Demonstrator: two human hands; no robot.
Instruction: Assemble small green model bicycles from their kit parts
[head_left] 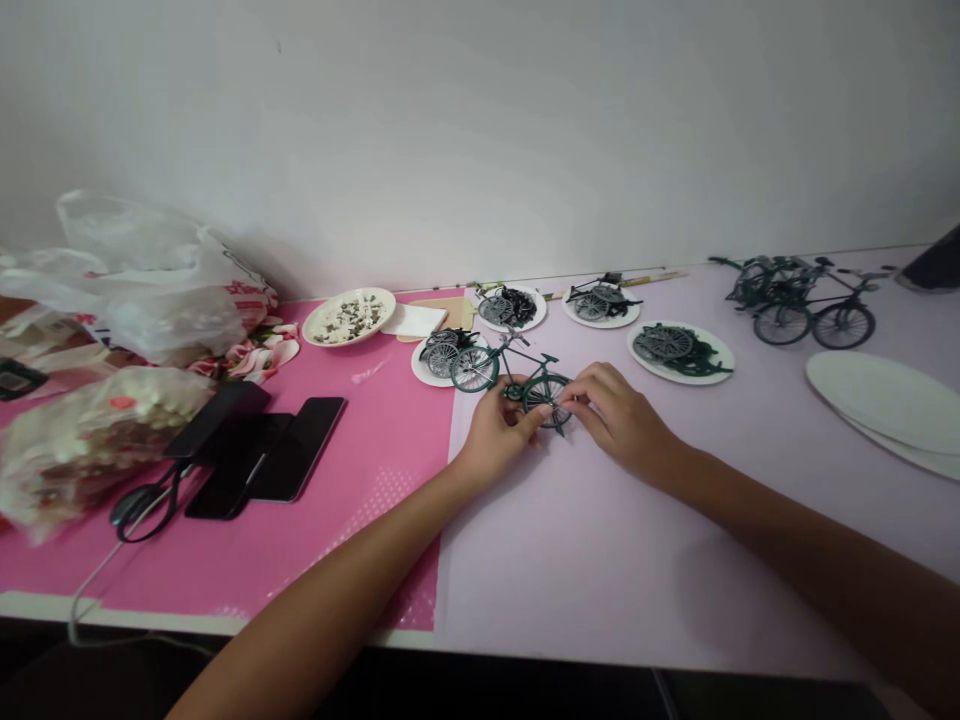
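Observation:
A small dark green model bicycle [501, 365] stands on the pale lilac mat [600, 540], just right of the pink mat. My left hand [496, 435] pinches the bicycle near its rear wheel [550, 394] from the left. My right hand [619, 415] pinches at the same wheel from the right, fingers pressed together. Both hands meet at the wheel, and what the fingertips hold there is too small to make out. The front wheel [474, 369] points left, free of both hands.
White plates with grey wheels and dark parts [681, 350] [601, 302] [511, 306] [441, 358] sit behind the bicycle. Finished model bicycles [802, 298] stand at the far right, empty plates [885, 400] beside them. Phones [255, 450], scissors [142, 505] and plastic bags [127, 290] lie on the pink mat [352, 500].

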